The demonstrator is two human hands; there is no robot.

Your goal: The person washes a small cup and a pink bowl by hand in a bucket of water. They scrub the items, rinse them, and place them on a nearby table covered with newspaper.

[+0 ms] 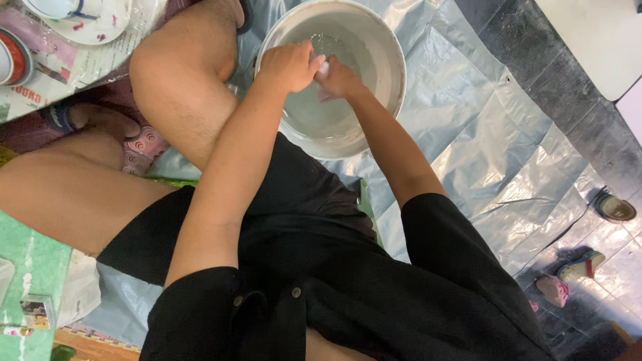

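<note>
A round white basin with shallow water stands on a silvery plastic sheet in front of me. Both my hands are over the water, close together near the basin's middle. My left hand is curled into a loose fist. My right hand meets it, fingers closed. A small white thing is pinched between the two hands; I cannot tell what it is. My bare knee rises just left of the basin, almost touching its rim.
White dishes with coloured trim sit on printed paper at the top left. Sandals lie on the dark tiled floor at the right. A green mat with small items is at the lower left.
</note>
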